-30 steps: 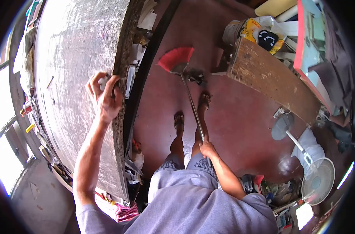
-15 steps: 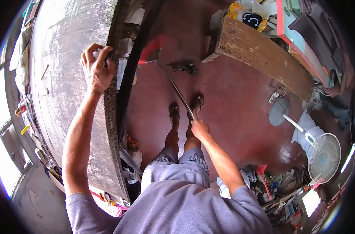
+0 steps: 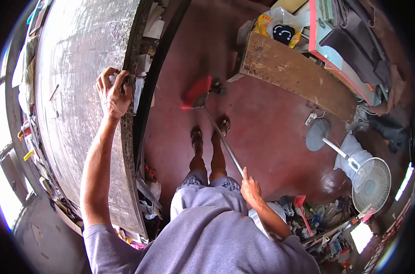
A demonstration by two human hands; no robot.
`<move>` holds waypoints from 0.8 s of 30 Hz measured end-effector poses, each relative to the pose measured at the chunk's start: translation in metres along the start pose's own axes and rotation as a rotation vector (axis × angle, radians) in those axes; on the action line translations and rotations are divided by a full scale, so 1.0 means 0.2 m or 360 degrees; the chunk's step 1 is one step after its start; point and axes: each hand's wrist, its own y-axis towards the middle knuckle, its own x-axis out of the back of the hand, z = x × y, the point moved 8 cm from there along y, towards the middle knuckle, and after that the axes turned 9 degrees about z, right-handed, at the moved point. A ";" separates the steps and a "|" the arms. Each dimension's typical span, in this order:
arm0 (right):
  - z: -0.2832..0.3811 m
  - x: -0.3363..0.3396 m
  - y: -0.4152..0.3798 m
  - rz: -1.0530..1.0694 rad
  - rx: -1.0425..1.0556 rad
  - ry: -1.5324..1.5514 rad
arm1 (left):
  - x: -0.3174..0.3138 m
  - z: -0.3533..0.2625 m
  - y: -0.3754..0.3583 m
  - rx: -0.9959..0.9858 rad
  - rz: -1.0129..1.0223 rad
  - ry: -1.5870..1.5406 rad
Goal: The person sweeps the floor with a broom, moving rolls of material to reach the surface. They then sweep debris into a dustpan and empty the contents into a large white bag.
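Observation:
My right hand [image 3: 251,188] is wrapped round the metal handle of a broom [image 3: 223,141]. Its red head rests on the reddish floor [image 3: 271,141] beyond my feet, slightly blurred. Just right of the broom head lies a small dark heap of debris [image 3: 218,87]. My left hand [image 3: 114,97] rests at the edge of a worn grey tabletop [image 3: 79,91], fingers curled. Something small and greyish shows between those fingers, too hidden to name.
A wooden plank-sided box [image 3: 289,71] with bags on top stands at the upper right. A white fan [image 3: 370,185] on a round base is at the right. Clutter and a red dustpan [image 3: 299,201] lie at the lower right. Papers [image 3: 143,64] sit under the tabletop.
The broom head has swept from beside the table toward me and to the right, up to the dark debris. My right hand has drawn back toward my body; my left hand stays at the table edge.

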 end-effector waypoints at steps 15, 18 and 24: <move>0.32 0.53 0.91 -0.0318 -0.0009 0.0404 | -0.01 0.02 -0.01 0.0024 0.0029 -0.0036; 0.35 0.26 0.86 -0.0173 0.0045 0.0588 | 0.00 0.03 -0.01 0.0029 0.0029 -0.0054; 0.39 -0.12 0.24 -0.0240 0.0132 0.0580 | 0.01 0.05 -0.03 -0.0027 -0.0035 -0.0090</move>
